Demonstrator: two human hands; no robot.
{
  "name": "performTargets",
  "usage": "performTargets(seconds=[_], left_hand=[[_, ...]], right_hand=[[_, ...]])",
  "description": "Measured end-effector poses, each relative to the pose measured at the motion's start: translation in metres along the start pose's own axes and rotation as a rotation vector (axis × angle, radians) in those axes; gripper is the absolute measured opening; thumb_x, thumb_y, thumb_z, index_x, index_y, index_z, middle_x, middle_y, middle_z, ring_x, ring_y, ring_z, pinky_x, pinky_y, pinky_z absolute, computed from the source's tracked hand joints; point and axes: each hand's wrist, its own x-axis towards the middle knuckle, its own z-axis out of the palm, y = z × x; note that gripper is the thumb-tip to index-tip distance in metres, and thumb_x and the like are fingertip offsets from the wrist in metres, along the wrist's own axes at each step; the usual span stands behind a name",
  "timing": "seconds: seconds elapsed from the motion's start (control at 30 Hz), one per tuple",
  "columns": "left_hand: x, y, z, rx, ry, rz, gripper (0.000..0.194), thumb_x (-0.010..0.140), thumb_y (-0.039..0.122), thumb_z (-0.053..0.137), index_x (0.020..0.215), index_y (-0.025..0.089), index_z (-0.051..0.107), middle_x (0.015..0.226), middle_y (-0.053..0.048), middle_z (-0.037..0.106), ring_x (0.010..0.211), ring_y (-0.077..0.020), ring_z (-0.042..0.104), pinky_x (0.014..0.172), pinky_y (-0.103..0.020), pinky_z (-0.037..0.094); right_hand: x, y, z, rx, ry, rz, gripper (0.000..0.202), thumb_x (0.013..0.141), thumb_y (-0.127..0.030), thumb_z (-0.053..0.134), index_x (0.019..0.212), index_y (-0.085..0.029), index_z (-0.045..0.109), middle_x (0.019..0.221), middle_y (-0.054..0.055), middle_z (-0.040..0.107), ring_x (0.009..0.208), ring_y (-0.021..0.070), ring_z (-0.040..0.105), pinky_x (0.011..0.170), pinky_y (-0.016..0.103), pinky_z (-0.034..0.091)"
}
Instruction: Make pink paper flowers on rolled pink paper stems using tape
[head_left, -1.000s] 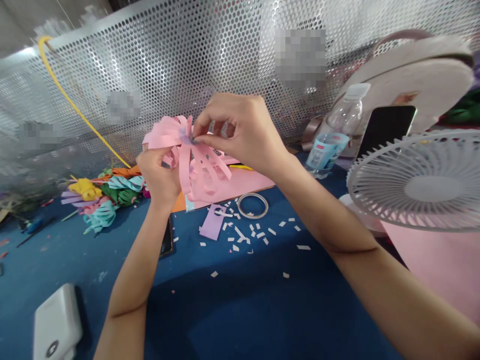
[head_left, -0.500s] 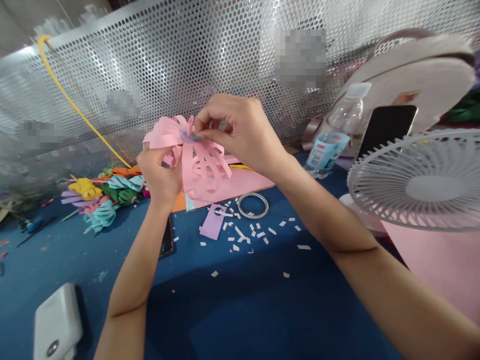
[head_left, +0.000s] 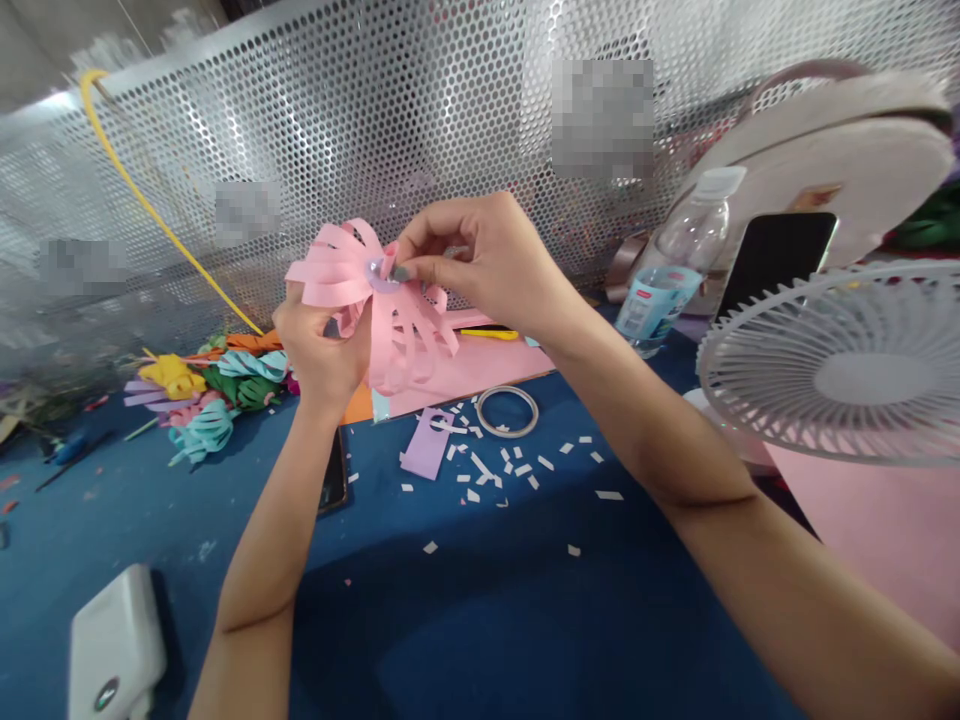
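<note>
While the left hand (head_left: 319,350) supports the pink looped paper (head_left: 334,265) from below, its thumb and fingers closed on the underside, the right hand (head_left: 506,255) reaches in with thumb and forefinger pinching a small greyish bit (head_left: 401,272) at the middle; what that bit is cannot be made out. The piece is in the air above the tabletop (head_left: 487,620), toward its far edge and left of its middle.

As for progress, the pink strips are cut, looped and fanned out around a purple centre (head_left: 382,284), with a short pink curl standing up from it. The outer part looks largely formed; the centre seems to be the part being worked on, and whether it is fixed in place cannot be told.

Just beyond and below the paper lies a pink sheet (head_left: 487,368) with a yellow tool (head_left: 491,334) on it. Nearer are a roll of tape (head_left: 508,435), a folded purple paper (head_left: 425,455) and scattered white scraps (head_left: 523,469). A dark phone (head_left: 335,478) lies partly hidden by the left forearm. Bunches of coloured paper strips (head_left: 202,430) rest to the left, and a white device (head_left: 116,640) sits at the near left. Off to the right stand a bottle (head_left: 652,300), another phone (head_left: 780,255) tilted against a pale bag (head_left: 862,165), and a fan (head_left: 870,380).
</note>
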Motion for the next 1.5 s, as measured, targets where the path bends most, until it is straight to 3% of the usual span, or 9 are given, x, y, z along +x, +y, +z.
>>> performTargets(seconds=[0.17, 0.37, 0.53, 0.77, 0.83, 1.0, 1.13, 1.33, 1.5], left_hand=[[0.001, 0.002, -0.002, -0.012, -0.029, 0.000, 0.042, 0.077, 0.043, 0.069, 0.050, 0.021, 0.045, 0.053, -0.001, 0.046, 0.058, -0.0171, 0.051, 0.054, -0.035, 0.035], [-0.001, -0.001, 0.003, -0.128, -0.088, -0.028, 0.032, 0.078, 0.045, 0.069, 0.057, 0.024, 0.059, 0.056, -0.001, 0.054, 0.060, -0.0196, 0.057, 0.053, -0.035, 0.039], [0.004, 0.003, 0.003, -0.224, -0.076, -0.065, 0.028, 0.078, 0.043, 0.069, 0.059, 0.023, 0.063, 0.053, 0.003, 0.051, 0.053, -0.0141, 0.050, 0.049, -0.031, 0.036], [0.011, 0.009, -0.001, -0.478, -0.191, -0.191, 0.036, 0.075, 0.038, 0.074, 0.051, 0.016, 0.059, 0.049, 0.005, 0.045, 0.048, -0.0067, 0.036, 0.045, -0.022, 0.031], [0.011, 0.010, 0.001, -0.521, -0.185, -0.213, 0.036, 0.074, 0.035, 0.076, 0.049, 0.015, 0.059, 0.048, 0.006, 0.044, 0.047, -0.0059, 0.033, 0.044, -0.020, 0.030], [0.008, 0.007, 0.003, -0.543, -0.116, -0.249, 0.030, 0.072, 0.024, 0.078, 0.050, 0.015, 0.060, 0.049, 0.006, 0.040, 0.051, -0.0060, 0.033, 0.046, -0.019, 0.030], [0.006, 0.000, 0.002, -0.485, -0.109, -0.216, 0.021, 0.074, 0.020, 0.075, 0.056, 0.016, 0.066, 0.053, 0.005, 0.043, 0.054, -0.0074, 0.036, 0.048, -0.021, 0.031], [0.008, 0.001, 0.003, -0.450, -0.091, -0.173, 0.026, 0.076, 0.034, 0.075, 0.058, 0.020, 0.064, 0.059, 0.001, 0.054, 0.059, -0.0139, 0.051, 0.053, -0.029, 0.041], [0.010, 0.007, 0.001, -0.464, -0.099, -0.205, 0.035, 0.077, 0.037, 0.074, 0.052, 0.021, 0.055, 0.051, 0.002, 0.046, 0.050, -0.0126, 0.043, 0.046, -0.029, 0.032]], right_hand=[[0.000, -0.007, -0.002, -0.105, 0.036, -0.005, 0.007, 0.082, -0.018, 0.063, 0.076, -0.020, 0.063, 0.084, 0.000, 0.065, 0.075, 0.0124, 0.057, 0.072, 0.028, 0.048], [-0.002, -0.017, -0.005, -0.314, 0.110, -0.087, 0.011, 0.086, -0.022, 0.060, 0.076, -0.024, 0.060, 0.086, 0.002, 0.061, 0.083, 0.0156, 0.056, 0.076, 0.028, 0.047], [-0.003, -0.013, 0.001, -0.427, 0.181, -0.068, 0.011, 0.091, -0.023, 0.055, 0.080, -0.025, 0.059, 0.096, 0.004, 0.063, 0.091, 0.0171, 0.056, 0.081, 0.027, 0.048], [-0.002, -0.005, -0.008, -0.435, 0.383, -0.350, 0.011, 0.092, -0.018, 0.057, 0.082, -0.021, 0.062, 0.086, 0.002, 0.061, 0.080, 0.0141, 0.056, 0.068, 0.027, 0.048], [0.001, -0.002, -0.016, -0.404, 0.344, -0.353, 0.010, 0.087, -0.016, 0.061, 0.079, -0.021, 0.063, 0.083, 0.001, 0.064, 0.077, 0.0137, 0.058, 0.062, 0.026, 0.046], [0.005, 0.000, -0.031, -0.342, 0.053, -0.276, 0.007, 0.081, -0.028, 0.068, 0.075, -0.027, 0.068, 0.076, 0.001, 0.069, 0.069, 0.0144, 0.059, 0.057, 0.028, 0.047], [0.002, -0.004, -0.025, -0.332, 0.071, -0.279, 0.011, 0.087, -0.031, 0.062, 0.082, -0.026, 0.071, 0.082, 0.002, 0.070, 0.074, 0.0156, 0.060, 0.066, 0.029, 0.050], [-0.001, -0.011, -0.013, -0.381, 0.005, -0.235, 0.013, 0.089, -0.028, 0.060, 0.084, -0.024, 0.071, 0.093, 0.004, 0.068, 0.087, 0.0189, 0.062, 0.075, 0.032, 0.054], [-0.001, -0.009, -0.011, -0.371, 0.022, -0.232, 0.014, 0.090, -0.026, 0.058, 0.086, -0.023, 0.071, 0.094, 0.004, 0.066, 0.087, 0.0185, 0.061, 0.074, 0.031, 0.054]])
